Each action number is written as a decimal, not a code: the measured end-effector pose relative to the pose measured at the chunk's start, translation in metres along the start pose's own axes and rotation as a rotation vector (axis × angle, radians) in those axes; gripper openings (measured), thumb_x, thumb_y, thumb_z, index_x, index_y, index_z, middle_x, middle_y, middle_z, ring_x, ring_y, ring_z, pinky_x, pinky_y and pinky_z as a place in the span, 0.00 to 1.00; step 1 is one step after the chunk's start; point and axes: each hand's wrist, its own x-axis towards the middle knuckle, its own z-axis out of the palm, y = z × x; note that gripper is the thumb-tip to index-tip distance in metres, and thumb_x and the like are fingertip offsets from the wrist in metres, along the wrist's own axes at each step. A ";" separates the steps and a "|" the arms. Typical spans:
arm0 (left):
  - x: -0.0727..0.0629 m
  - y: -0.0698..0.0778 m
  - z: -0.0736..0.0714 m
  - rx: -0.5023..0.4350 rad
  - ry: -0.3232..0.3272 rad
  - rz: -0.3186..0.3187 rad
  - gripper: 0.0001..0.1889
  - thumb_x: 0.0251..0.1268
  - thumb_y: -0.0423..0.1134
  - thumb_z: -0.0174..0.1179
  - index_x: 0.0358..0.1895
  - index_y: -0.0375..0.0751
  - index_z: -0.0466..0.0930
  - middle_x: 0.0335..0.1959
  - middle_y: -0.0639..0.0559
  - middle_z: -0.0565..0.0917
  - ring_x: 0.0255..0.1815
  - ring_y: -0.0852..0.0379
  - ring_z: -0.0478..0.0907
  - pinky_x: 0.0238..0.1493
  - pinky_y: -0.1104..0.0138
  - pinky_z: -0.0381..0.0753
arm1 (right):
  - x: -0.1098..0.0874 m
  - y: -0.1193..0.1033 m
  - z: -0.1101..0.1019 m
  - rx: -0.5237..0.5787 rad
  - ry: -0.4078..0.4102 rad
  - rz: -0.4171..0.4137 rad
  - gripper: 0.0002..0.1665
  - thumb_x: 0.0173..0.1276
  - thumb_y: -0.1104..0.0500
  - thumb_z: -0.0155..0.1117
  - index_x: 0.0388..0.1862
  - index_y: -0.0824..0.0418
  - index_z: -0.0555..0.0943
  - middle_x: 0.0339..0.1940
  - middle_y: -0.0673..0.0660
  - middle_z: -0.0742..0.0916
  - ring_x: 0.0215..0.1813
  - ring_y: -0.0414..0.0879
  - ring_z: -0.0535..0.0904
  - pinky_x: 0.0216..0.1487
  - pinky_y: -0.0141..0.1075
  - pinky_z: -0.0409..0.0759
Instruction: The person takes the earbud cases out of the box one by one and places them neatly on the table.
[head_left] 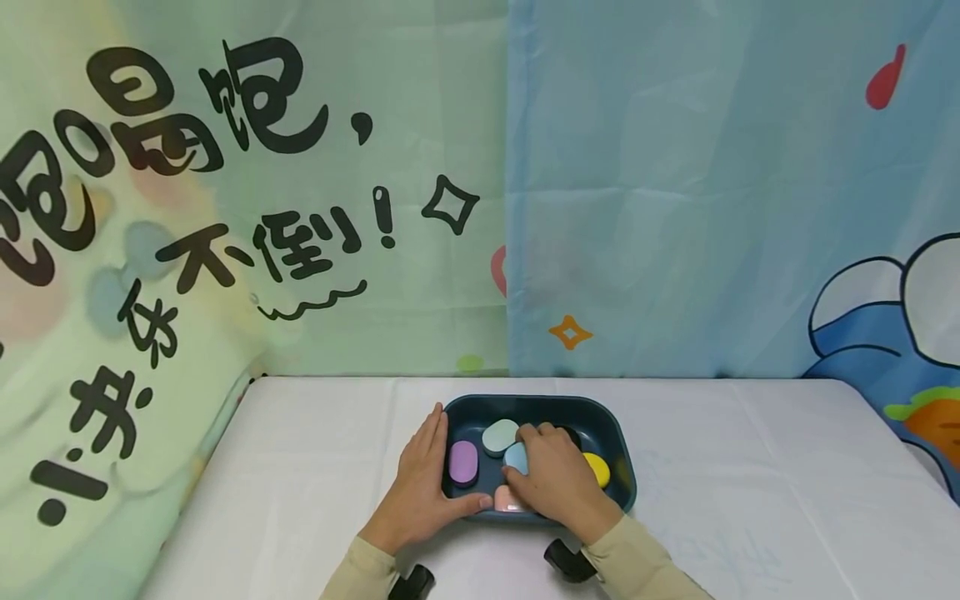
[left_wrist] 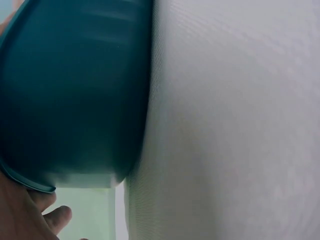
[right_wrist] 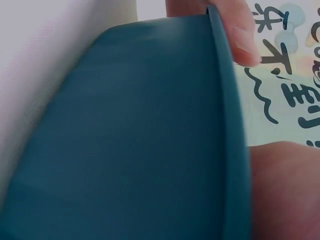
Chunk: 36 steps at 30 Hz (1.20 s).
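Note:
A dark teal tray [head_left: 622, 450] with rounded corners lies on the white-covered table. My left hand [head_left: 420, 492] rests against its left side with straight fingers, thumb spread along the front rim. Inside the tray, my right hand [head_left: 562, 479] pinches a pale blue rounded piece [head_left: 516, 457] between thumb and fingers. Around it lie a mint-green piece [head_left: 500, 437], a purple oval piece [head_left: 463, 463], a pink piece [head_left: 508, 500] and a yellow piece [head_left: 597, 469], the last partly behind the right hand. Both wrist views mostly show the tray's outer wall [left_wrist: 75, 95].
White cloth covers the table [head_left: 750, 483]. Behind its far edge hang a green curtain [head_left: 390, 333] with black lettering and a blue curtain [head_left: 675, 208]. Black wrist devices [head_left: 568, 560] sit below both cuffs.

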 end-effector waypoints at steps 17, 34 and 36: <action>-0.002 -0.001 0.002 -0.032 -0.001 -0.029 0.65 0.53 0.66 0.70 0.81 0.32 0.41 0.83 0.42 0.41 0.81 0.40 0.42 0.72 0.36 0.48 | -0.010 0.012 -0.021 0.044 0.053 0.005 0.25 0.62 0.54 0.73 0.55 0.65 0.81 0.53 0.67 0.83 0.51 0.60 0.77 0.50 0.53 0.81; -0.001 0.003 0.001 -0.033 -0.012 -0.049 0.63 0.54 0.64 0.71 0.81 0.33 0.41 0.83 0.43 0.41 0.80 0.40 0.44 0.71 0.36 0.47 | -0.017 0.040 -0.039 0.072 0.170 -0.089 0.26 0.57 0.61 0.75 0.55 0.65 0.82 0.55 0.67 0.82 0.54 0.63 0.76 0.47 0.52 0.84; -0.001 0.003 0.001 -0.033 -0.010 -0.044 0.63 0.54 0.65 0.70 0.81 0.32 0.42 0.83 0.43 0.41 0.80 0.40 0.44 0.72 0.36 0.47 | -0.018 0.043 -0.042 0.067 0.165 -0.093 0.26 0.57 0.61 0.75 0.56 0.65 0.82 0.55 0.67 0.82 0.54 0.63 0.76 0.46 0.52 0.84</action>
